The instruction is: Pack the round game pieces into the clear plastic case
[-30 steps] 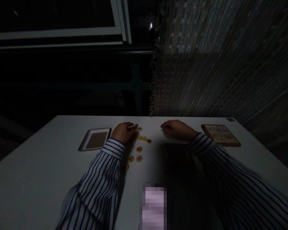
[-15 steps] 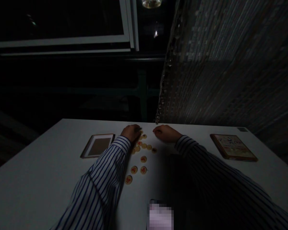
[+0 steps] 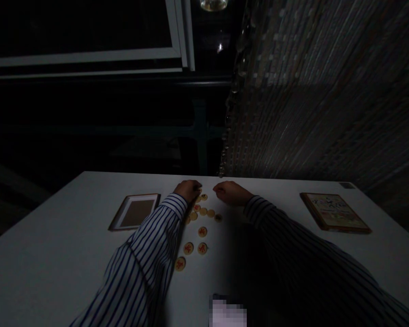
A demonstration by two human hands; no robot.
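Near the far edge of the white table, my left hand (image 3: 188, 189) is closed, its fingertips down on a round wooden Chinese chess piece (image 3: 200, 190) that they partly cover. My right hand (image 3: 232, 192) hovers just to the right with fingers curled together; whatever may be inside is hidden. Between and below the hands lie several more pieces, among them a dark-marked piece (image 3: 204, 197) and a blank-side-up piece (image 3: 211, 213). Closer to me are red-marked pieces, such as one (image 3: 202, 231) in the middle and one (image 3: 180, 264) beside my left sleeve.
An open shallow box tray (image 3: 114, 222) stands left on the white table (image 3: 61, 236). The printed box lid (image 3: 336, 211) lies at the right. At the near edge is a blurred-out phone-like object (image 3: 227, 313). A bead curtain (image 3: 293, 100) hangs behind the table's right side.
My right hand has shifted slightly left, toward my left hand. My left hand stays by the far pieces. The whole view has tilted a little, so the table things appear slightly lower.
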